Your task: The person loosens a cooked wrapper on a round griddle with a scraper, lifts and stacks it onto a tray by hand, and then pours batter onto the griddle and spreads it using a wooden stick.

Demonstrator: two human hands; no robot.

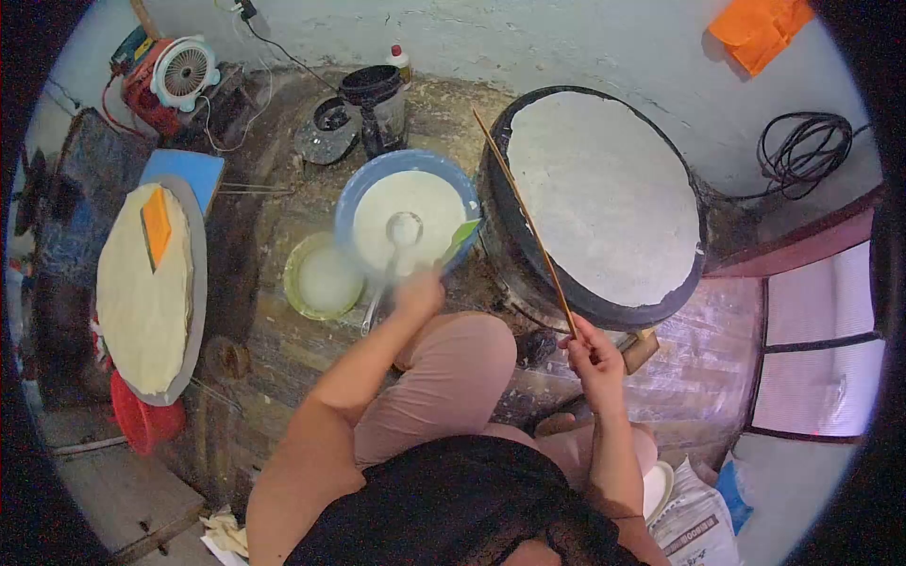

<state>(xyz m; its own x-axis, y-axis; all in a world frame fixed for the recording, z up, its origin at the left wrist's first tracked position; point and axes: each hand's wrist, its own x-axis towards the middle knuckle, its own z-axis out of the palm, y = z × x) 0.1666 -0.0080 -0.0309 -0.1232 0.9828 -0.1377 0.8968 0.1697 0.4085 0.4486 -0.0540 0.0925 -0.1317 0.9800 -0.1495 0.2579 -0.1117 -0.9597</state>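
My left hand (420,292) is closed round a green-bladed spatula (462,236), whose tip reaches the right rim of a blue basin (351,189); the hand is a little blurred. White batter (377,203) fills the basin, and a ladle (374,307) rests in it with its handle over the near rim. Between the fingers of my right hand (593,358) is a long thin wooden stick (528,215). It slants up along the left edge of a large round black griddle (497,174). A thin white sheet of batter (604,198) covers most of the griddle top.
Beside the basin stands a yellow-green bowl (294,283) of cloudy liquid. At left, a stack of pale round sheets (142,302) lies on a grey round board (196,283), with a red container (142,415) below. A black bucket (382,132) and a small fan (185,74) are farther back.
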